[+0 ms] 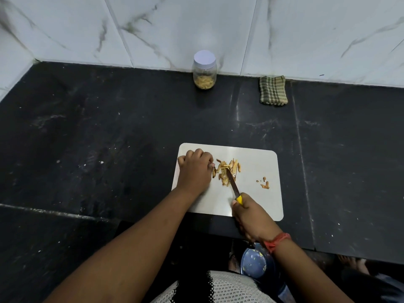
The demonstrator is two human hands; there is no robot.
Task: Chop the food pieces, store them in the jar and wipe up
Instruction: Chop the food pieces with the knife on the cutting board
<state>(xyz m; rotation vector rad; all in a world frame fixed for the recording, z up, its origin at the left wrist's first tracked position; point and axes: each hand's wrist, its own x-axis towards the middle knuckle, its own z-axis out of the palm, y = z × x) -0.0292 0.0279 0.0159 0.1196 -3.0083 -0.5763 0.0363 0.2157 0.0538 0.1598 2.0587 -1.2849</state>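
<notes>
A person's right hand gripped the yellow handle of a small knife, its blade angled up and to the left with the tip in a heap of tan food pieces on a white cutting board. The left hand, fingers curled under and knuckles up, rested on the board's left part just beside the heap, fingertips touching the nearest strips; whether it pinched any of them could not be told. The two hands were apart, the heap between them. A few small scraps lay separately toward the board's right side. An orange-red thread band circled the right wrist.

The board sat at the near edge of a black stone counter flecked with pale specks. At the back of the counter, against a white marbled tile wall, stood a clear jar with a white lid, partly filled with chopped pieces. To its right, well apart from the board, lay a folded green checked cloth. Below the counter edge, a blue round container showed near the person's patterned clothing.
</notes>
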